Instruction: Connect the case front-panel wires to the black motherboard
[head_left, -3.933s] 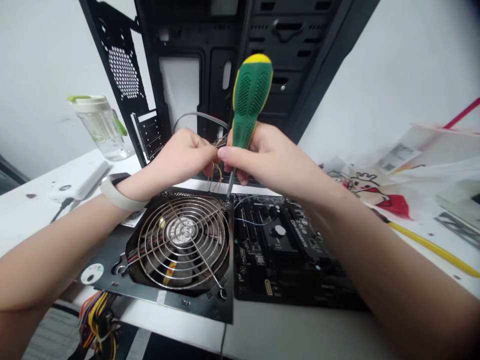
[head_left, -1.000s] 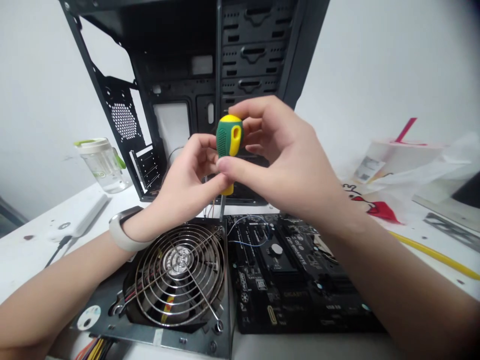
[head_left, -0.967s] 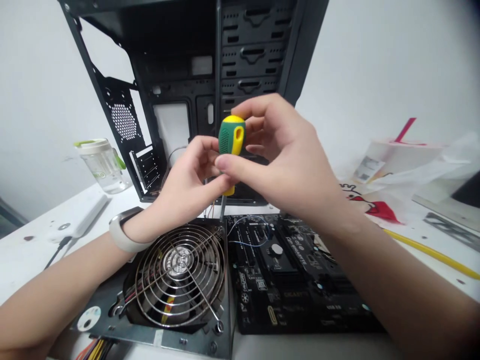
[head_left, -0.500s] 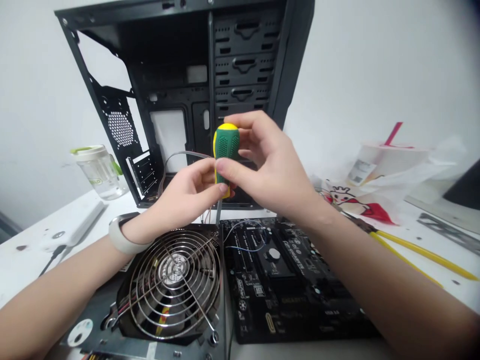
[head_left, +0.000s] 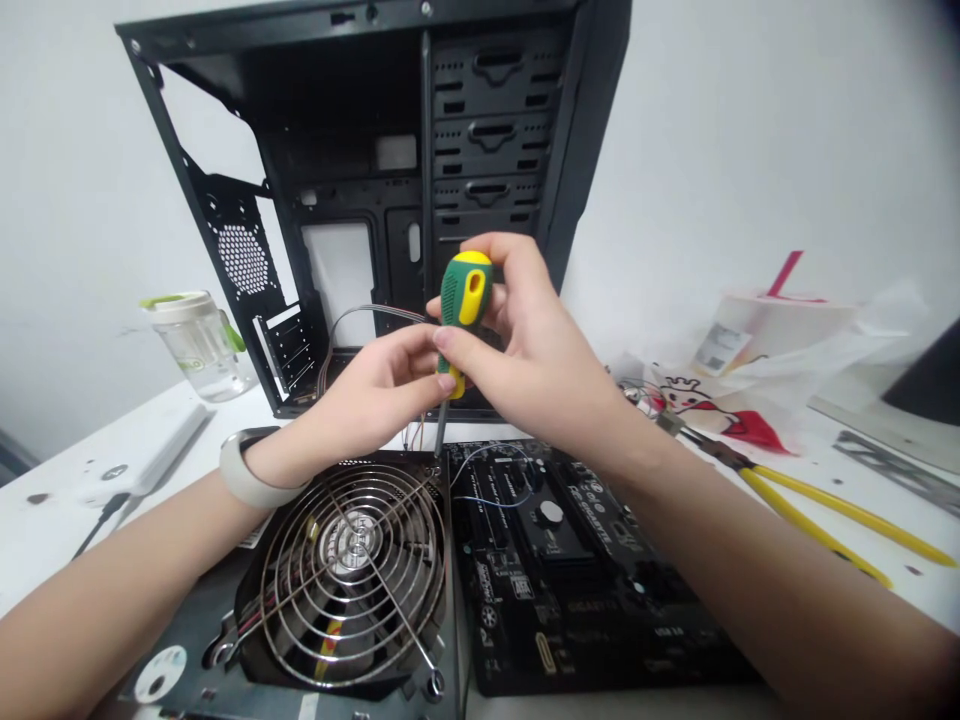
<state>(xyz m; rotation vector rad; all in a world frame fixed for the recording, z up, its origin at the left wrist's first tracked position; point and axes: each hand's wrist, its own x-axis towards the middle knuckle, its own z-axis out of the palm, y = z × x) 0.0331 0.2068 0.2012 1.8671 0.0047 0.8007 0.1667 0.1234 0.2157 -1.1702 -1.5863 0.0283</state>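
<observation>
Both hands are closed on a green and yellow screwdriver [head_left: 466,290], which stands nearly upright with its shaft pointing down. My right hand [head_left: 536,345] wraps the upper handle with thumb and fingers. Lower down, my left hand [head_left: 386,380] pinches the handle near the shaft; a pale band is on that wrist. The shaft's tip reaches the far right corner of a power supply [head_left: 259,690], at the corner of its round wire fan grille [head_left: 352,540]. To the right of the power supply lies a black motherboard [head_left: 570,630], with a thin blue wire over it.
An open black computer case [head_left: 600,130] stands behind the hands. At left are a clear cup [head_left: 199,350] and a white power strip [head_left: 161,450]. Yellow-handled pliers [head_left: 825,510], a drink cup [head_left: 780,320] in a plastic bag and a metal strip [head_left: 900,470] are at right.
The screwdriver handle has turned about its axis, so a yellow side with a hole now faces me. Its top leans slightly further right, and my right hand has shifted with it.
</observation>
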